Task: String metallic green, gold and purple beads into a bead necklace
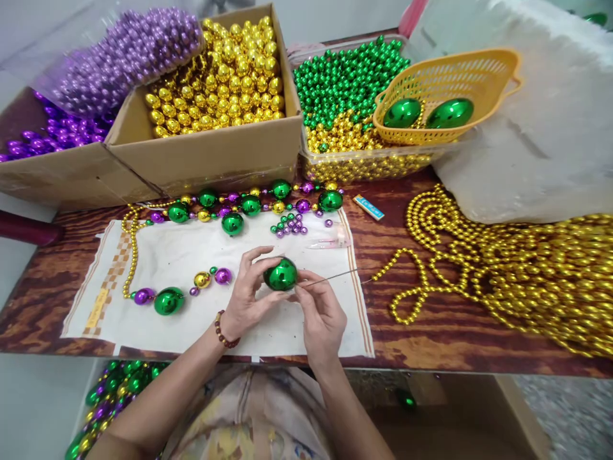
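The left hand (249, 295) is closed around a large, shiny green plastic ball (282, 275), held just above a white cloth with brown-striped edges (163, 332). The right hand (324, 319), close against it, pinches a thin metal needle (330, 278) that points right, towards the loose end of a gold bead string (407, 287) on the dark wood-grained bench (383, 348). Left of the hands lie two purple balls (223, 276), one green ball (169, 301) and one gold ball (202, 279), with smaller beads between. Beyond, a cluster of small green and lavender beads (290, 225), too tightly packed to count surely, stands between the hands and a row including six large green balls (233, 223). One blue box (368, 207) lies to its right. Farther back, one orange plastic basket (493, 80) holding two green balls partly covers one clear bin of green and gold beads (352, 80), beside one cardboard box of gold beads (211, 153).
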The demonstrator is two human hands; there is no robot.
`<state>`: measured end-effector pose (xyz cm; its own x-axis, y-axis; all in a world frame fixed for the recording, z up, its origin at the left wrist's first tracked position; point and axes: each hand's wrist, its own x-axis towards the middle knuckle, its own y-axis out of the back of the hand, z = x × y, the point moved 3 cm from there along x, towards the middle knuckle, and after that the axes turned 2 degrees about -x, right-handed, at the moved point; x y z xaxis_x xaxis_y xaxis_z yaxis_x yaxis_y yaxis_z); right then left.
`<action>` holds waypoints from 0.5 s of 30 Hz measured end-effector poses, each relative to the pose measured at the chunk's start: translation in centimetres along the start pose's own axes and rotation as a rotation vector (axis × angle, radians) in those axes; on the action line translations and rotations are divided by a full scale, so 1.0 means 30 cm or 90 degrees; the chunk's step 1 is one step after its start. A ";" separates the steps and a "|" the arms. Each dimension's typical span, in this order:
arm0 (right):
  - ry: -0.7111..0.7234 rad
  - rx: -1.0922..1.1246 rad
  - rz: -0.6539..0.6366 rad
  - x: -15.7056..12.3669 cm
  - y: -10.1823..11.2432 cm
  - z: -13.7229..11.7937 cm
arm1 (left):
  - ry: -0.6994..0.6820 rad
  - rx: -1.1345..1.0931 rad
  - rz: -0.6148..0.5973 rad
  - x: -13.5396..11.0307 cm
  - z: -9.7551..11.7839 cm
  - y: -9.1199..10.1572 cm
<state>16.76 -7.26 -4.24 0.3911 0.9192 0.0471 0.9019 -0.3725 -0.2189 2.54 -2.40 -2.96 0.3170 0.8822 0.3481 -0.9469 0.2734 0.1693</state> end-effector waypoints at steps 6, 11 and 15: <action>-0.030 -0.046 0.038 -0.001 0.042 0.017 | -0.059 -0.004 0.020 -0.012 -0.039 0.007; -0.058 -0.052 0.017 -0.029 0.078 0.050 | -0.104 0.002 0.007 -0.008 -0.039 0.027; -0.056 -0.087 -0.042 -0.068 0.093 0.070 | -0.095 -0.045 0.041 0.018 -0.020 0.039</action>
<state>18.10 -9.92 -7.01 0.3183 0.9475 -0.0291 0.9439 -0.3197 -0.0831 1.56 -1.37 -3.12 0.2546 0.8333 0.4907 -0.9654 0.2486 0.0788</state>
